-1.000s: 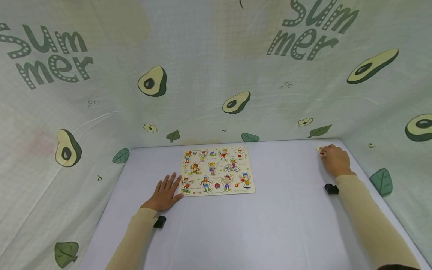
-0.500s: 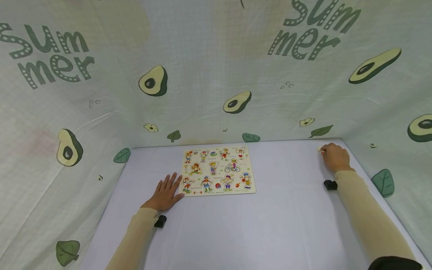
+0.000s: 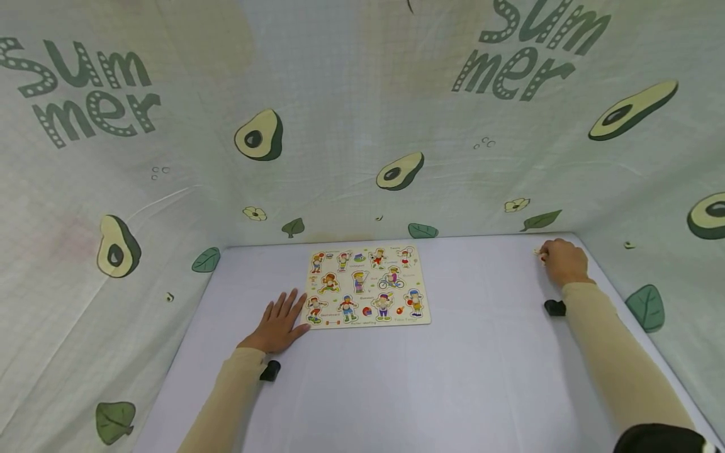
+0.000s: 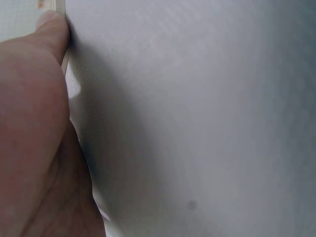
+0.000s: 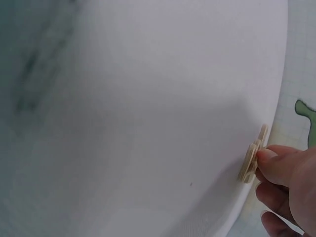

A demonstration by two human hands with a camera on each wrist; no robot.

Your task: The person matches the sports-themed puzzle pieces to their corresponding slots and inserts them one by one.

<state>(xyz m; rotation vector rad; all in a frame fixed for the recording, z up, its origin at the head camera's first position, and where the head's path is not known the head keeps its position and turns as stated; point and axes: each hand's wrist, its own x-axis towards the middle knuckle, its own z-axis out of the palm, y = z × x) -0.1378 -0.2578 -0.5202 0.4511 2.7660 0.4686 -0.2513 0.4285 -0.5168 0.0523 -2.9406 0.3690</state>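
A wooden puzzle board with printed sports figures lies flat towards the back of the white table. My left hand rests spread on the table, fingers straight, its thumb and fingertips at the board's left edge. In the left wrist view the thumb touches the board's side. At the back right corner my right hand pinches a small wooden puzzle piece between thumb and fingers. The right wrist view shows this piece edge-on, with pale wood layers; its printed face is hidden.
White cloth covers the table. Behind and beside it hangs a pale curtain printed with avocados, leaves and lettering. The right hand is close to the table's back edge. A dark object shows by the right sleeve.
The puzzle piece in my right hand has turned, so its coloured face shows less. The right hand has shifted only slightly. My left hand and the board stay put.
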